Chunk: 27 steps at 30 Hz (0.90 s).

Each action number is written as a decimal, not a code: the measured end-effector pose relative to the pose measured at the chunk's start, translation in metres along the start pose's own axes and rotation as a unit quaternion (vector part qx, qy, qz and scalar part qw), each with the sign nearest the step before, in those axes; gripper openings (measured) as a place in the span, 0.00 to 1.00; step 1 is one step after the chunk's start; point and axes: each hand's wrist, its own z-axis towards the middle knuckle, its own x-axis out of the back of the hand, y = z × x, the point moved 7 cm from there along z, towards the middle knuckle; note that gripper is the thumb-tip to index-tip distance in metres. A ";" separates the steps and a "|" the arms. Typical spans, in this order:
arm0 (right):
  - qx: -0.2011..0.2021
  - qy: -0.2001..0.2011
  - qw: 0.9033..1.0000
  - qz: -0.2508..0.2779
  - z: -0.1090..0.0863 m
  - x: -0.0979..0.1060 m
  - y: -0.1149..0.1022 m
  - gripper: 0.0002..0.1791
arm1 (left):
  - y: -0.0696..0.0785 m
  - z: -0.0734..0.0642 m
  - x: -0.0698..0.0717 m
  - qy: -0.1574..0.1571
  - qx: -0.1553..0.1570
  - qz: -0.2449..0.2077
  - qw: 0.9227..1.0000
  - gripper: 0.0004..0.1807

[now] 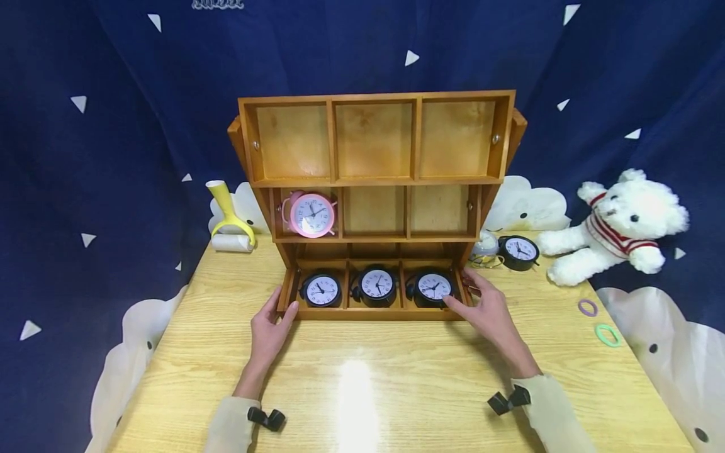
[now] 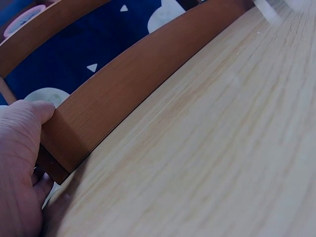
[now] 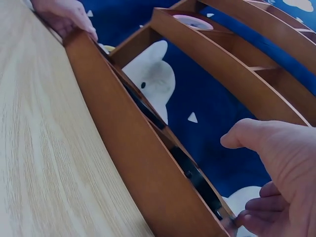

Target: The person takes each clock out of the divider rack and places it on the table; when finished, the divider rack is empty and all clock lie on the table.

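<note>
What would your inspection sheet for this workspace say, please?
Surface: wooden table, reflecting light at the front.
Job's things: three-tier wooden rack; pink clock in the middle tier's left compartment, three black clocks along the bottom.
Clutter: roller left of the rack; another black clock, teddy bear, purple ring and green ring to the right.
Hands: left hand grips the rack's lower left corner; right hand at its lower right end, thumb near the clock there.
Cables: nothing seen.
Surroundings: blue curtain with white triangles.

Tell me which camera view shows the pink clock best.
The head view: the pink clock faces the camera there, almost wholly visible. The left wrist view catches only part of it, at the upper left; the right wrist view shows a foreshortened sliver near the top.
</note>
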 end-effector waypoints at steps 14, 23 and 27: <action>0.023 -0.071 0.989 -0.131 0.015 -0.032 -0.011 0.54 | -0.003 -0.001 -0.001 0.002 0.007 -0.006 1.000 0.34; 0.019 -0.064 0.977 -0.203 0.023 -0.041 -0.018 0.52 | -0.001 0.000 -0.001 0.004 0.007 -0.008 1.000 0.33; 0.024 -0.050 0.974 -0.221 0.027 -0.043 -0.020 0.48 | 0.000 0.000 -0.001 0.003 0.006 -0.004 1.000 0.33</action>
